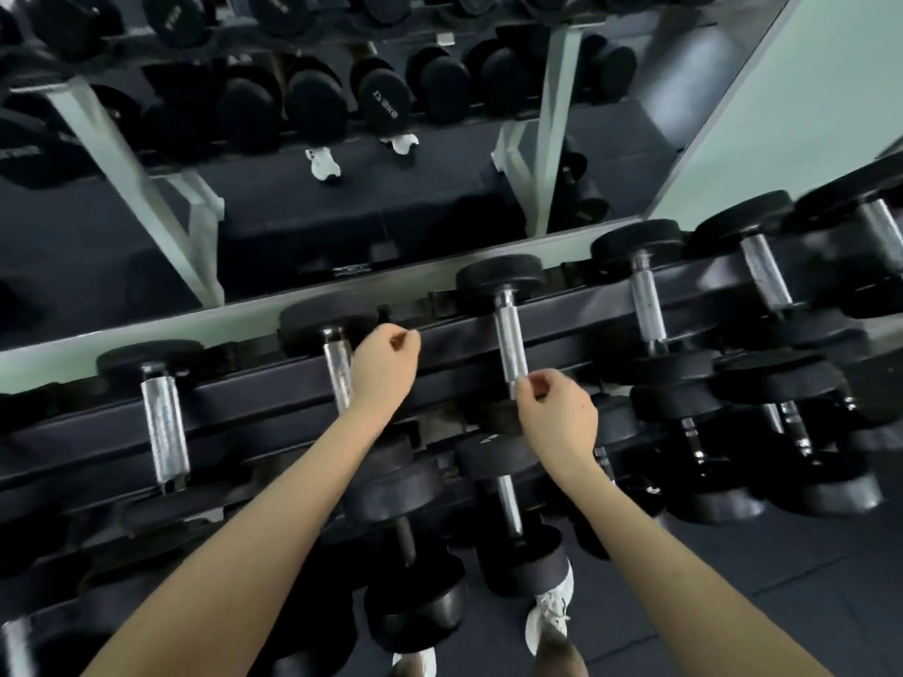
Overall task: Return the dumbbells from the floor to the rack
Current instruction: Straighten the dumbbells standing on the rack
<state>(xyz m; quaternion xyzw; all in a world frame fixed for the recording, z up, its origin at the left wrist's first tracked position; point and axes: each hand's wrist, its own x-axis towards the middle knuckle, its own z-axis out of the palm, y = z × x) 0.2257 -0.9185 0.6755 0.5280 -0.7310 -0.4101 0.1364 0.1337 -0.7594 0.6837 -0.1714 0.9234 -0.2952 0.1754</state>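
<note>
Weight markings in the mirror, mostly too blurred to read

Above and beyond both hands, the mirror (342, 212) reflects a rack of black dumbbells; one reflected dumbbell end (386, 97), straight above the left hand (383, 366), bears a small logo and a reversed marking that seems to end in "KG", the number unclear. Further up and left, another reflected end (176, 19) has pale lettering too blurred to read. The dumbbell head (493, 454) just below the right hand (557, 415) shows a small pale mark, unreadable.

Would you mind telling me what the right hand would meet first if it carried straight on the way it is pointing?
Most likely the chrome handle of the top-tier dumbbell. The right hand, loosely curled, has its fingertips right at the handle's near end; whether they already touch it is unclear from this view.
</note>
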